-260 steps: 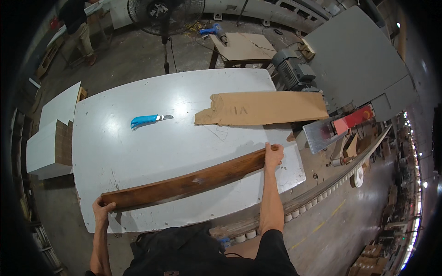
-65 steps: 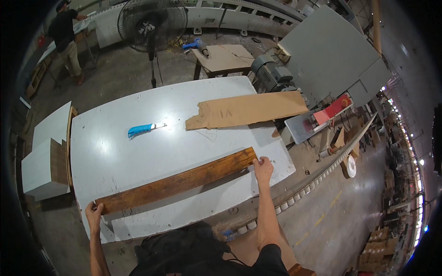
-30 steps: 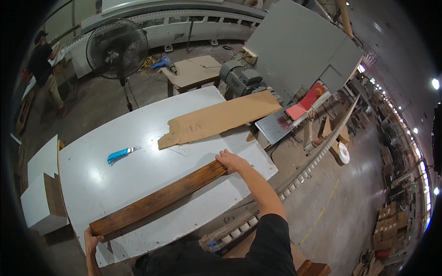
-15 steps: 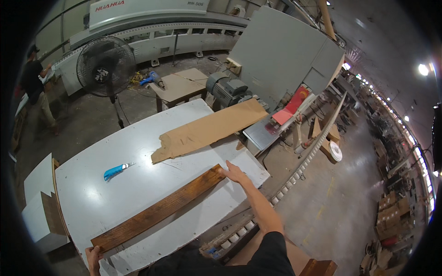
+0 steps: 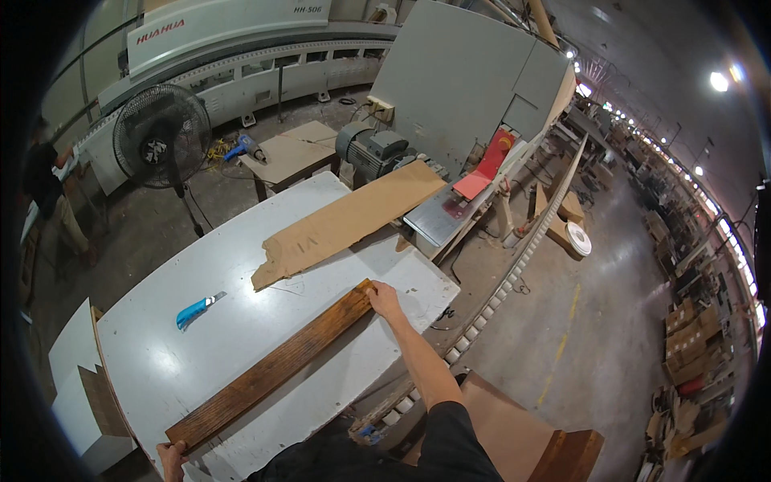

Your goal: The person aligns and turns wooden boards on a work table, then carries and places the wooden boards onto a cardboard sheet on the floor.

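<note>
A long, dark brown wooden board [image 5: 273, 361] with visible grain lies slantwise over the white tabletop [image 5: 225, 257]. My left hand [image 5: 171, 460] grips its near left end, fingers curled over the edge. At the far right end my right hand [image 5: 384, 300] is closed round the board's corner, its thumb partly hidden. Beyond the board, a blue utility knife [image 5: 193, 310] rests on the table with its blade pointing right. A torn strip of brown cardboard [image 5: 345, 221] lies farther back, close to the board's far end.
A black pedestal fan [image 5: 161, 136] stands beyond the table, near a small side table [image 5: 293, 153] with a blue heat gun [image 5: 245, 149]. A grey motor [image 5: 377, 149] and large machine cabinet [image 5: 466, 80] border the far right. More brown boards [image 5: 566, 454] lie at lower right. A person [image 5: 52, 189] stands far left.
My view has shifted to the right. My right hand has closed more around the board's far end, and the board's left end sits slightly lower in view.
</note>
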Available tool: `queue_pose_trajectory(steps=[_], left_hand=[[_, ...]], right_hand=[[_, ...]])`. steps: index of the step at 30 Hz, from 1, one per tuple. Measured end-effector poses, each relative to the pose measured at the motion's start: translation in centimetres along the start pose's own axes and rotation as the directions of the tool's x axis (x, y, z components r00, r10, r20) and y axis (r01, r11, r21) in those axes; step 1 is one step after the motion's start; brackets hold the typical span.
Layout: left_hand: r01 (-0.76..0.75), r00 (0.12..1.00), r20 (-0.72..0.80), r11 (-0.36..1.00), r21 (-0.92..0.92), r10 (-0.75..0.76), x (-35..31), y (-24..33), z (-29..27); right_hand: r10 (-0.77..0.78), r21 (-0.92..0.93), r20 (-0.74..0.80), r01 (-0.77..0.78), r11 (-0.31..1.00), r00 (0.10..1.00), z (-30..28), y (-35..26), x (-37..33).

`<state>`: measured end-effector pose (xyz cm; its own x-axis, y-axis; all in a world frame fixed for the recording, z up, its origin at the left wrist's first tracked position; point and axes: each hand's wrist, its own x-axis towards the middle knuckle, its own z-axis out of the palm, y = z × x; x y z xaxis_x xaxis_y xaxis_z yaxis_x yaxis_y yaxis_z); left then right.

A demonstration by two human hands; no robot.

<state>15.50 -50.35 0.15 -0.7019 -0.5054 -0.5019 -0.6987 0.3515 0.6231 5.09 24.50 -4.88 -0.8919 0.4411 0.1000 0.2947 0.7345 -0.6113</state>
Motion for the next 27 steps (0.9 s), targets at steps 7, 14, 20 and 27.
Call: queue_pose_trajectory(steps=[7,14,20,27], left_hand=[[-0.037,0.999,0.007,0.999,-0.023,0.037,1.5,-1.5,-0.4],[0.056,0.995,-0.064,0.969,-0.242,-0.073,0.5,-2.4,-1.6],[-0.127,0.979,-0.191,0.931,-0.341,0.063,3.7,-6.9,-5.0],[-0.128,0.991,-0.086,0.862,-0.49,0.099,2.1,-3.6,-5.1]], right_hand=[[-0.002,0.034,-0.04,0.003,0.999,0.999,0.3,0.7,-0.5],[0.255,0.307,-0.004,-0.241,0.921,0.967,-1.9,1.2,-0.6],[0.41,0.842,0.003,-0.223,0.49,0.912,-6.0,4.0,1.6],[0.561,0.997,0.019,-0.055,0.046,0.827,-7.7,1.4,5.4]])
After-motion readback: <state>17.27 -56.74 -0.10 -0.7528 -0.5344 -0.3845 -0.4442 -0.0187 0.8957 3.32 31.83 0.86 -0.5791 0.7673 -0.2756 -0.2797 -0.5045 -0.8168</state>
